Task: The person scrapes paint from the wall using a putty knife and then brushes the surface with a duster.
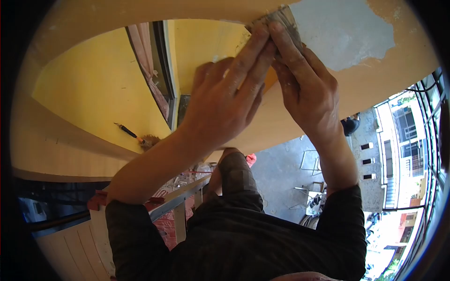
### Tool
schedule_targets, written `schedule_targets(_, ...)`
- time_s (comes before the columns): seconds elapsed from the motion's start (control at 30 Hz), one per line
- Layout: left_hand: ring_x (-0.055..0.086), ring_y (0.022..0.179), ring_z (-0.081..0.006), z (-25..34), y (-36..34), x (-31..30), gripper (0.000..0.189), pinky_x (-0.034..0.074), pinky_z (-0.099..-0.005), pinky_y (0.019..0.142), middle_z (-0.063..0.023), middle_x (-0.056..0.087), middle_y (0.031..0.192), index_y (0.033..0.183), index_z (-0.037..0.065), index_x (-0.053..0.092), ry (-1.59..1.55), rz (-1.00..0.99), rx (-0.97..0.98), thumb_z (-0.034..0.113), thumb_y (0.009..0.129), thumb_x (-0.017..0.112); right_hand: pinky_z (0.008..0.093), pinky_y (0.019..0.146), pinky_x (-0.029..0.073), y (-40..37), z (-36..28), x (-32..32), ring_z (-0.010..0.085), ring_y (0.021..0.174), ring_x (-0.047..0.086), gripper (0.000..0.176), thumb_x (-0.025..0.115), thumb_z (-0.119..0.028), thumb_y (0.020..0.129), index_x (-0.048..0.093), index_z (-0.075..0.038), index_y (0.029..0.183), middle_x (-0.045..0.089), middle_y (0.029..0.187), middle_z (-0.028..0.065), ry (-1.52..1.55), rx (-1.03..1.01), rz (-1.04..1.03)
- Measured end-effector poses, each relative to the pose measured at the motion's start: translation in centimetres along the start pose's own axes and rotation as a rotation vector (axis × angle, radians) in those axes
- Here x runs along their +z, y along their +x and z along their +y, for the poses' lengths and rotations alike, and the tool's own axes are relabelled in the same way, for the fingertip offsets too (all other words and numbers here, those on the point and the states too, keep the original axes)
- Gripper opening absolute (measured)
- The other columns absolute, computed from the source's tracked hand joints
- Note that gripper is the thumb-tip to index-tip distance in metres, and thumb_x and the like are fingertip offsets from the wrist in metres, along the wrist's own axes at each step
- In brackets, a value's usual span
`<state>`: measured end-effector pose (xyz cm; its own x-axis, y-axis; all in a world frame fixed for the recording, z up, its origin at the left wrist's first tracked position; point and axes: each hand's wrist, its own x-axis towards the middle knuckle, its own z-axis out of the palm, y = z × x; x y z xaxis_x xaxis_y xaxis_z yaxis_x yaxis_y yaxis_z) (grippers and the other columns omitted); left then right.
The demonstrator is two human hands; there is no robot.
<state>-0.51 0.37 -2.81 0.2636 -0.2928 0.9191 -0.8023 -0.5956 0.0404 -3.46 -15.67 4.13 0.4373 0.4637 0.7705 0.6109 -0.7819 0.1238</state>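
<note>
Both my hands are raised overhead to the tan painted surface [262,112]. A flat, worn, grey-brown piece [291,22] smeared with filler lies against it, its exact kind not clear. My left hand [222,96] presses its front fingertips on the lower part of this piece, its other fingers curled behind. My right hand [307,84] grips the piece from the right, with its index finger stretched along it and its thumb side hidden. Beside the piece spreads a grey-white filler patch [344,35] with a ragged edge.
A yellow wall [93,77] and a window with a pink curtain [147,61] show on the left. A cable with a bare-looking tip [127,130] sticks out of a hole there. Below are a ladder [173,203], the grey floor [281,171] and folding metal stands [309,161].
</note>
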Motion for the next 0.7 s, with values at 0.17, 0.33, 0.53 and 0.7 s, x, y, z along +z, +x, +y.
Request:
schedule_targets(0.17, 0.06, 0.098, -0.0224, 0.4, 0.2, -0.4, 0.059, 0.046, -0.0328, 0.08, -0.0159, 0.041, 0.142, 0.136, 0.004, 0.045, -0.064, -0.038, -0.006, 0.017, 0.082, 0.066, 0.0343, 0.065, 0.057, 1.1, -2.0, -1.9, 0.0278, 0.077, 0.067, 0.052, 0.065, 0.002, 0.078, 0.056, -0.012, 0.128, 0.066, 0.094, 0.0154, -0.015, 0.054, -0.025)
schedule_targets(0.33, 0.06, 0.097, -0.0217, 0.7, 0.2, -0.8, 0.061, 0.046, -0.0327, 0.08, -0.0157, 0.041, 0.142, 0.136, 0.004, 0.045, -0.115, -0.074, -0.05, 0.017, 0.081, 0.067, 0.0348, 0.069, 0.057, 0.9, -1.8, -1.8, 0.0281, 0.082, 0.067, 0.049, 0.063, 0.002, 0.08, 0.056, -0.008, 0.127, 0.065, 0.1, 0.016, -0.047, 0.087, -0.108)
schedule_targets(0.53, 0.06, 0.095, -0.0208, 1.0, 0.3, -1.1, 0.064, 0.046, -0.0326, 0.08, -0.0154, 0.04, 0.143, 0.137, 0.004, 0.044, -0.098, -0.063, -0.059, 0.016, 0.079, 0.068, 0.0354, 0.075, 0.055, 0.8, -1.3, -1.7, 0.0286, 0.09, 0.068, 0.043, 0.06, 0.003, 0.083, 0.056, -0.003, 0.126, 0.065, 0.11, 0.017, -0.097, 0.063, -0.136)
schedule_targets(0.7, 0.054, 0.073, -0.0144, 1.3, -0.1, 0.4, 0.061, 0.043, -0.0304, 0.066, -0.0064, 0.037, 0.146, 0.133, 0.008, 0.05, -0.134, 0.065, -0.097, 0.017, 0.075, 0.066, 0.0368, 0.085, 0.054, 0.4, -1.3, -1.5, 0.0306, 0.105, 0.063, 0.042, 0.057, 0.003, 0.086, 0.054, -0.001, 0.127, 0.062, 0.119, 0.0153, -0.155, 0.03, -0.136)
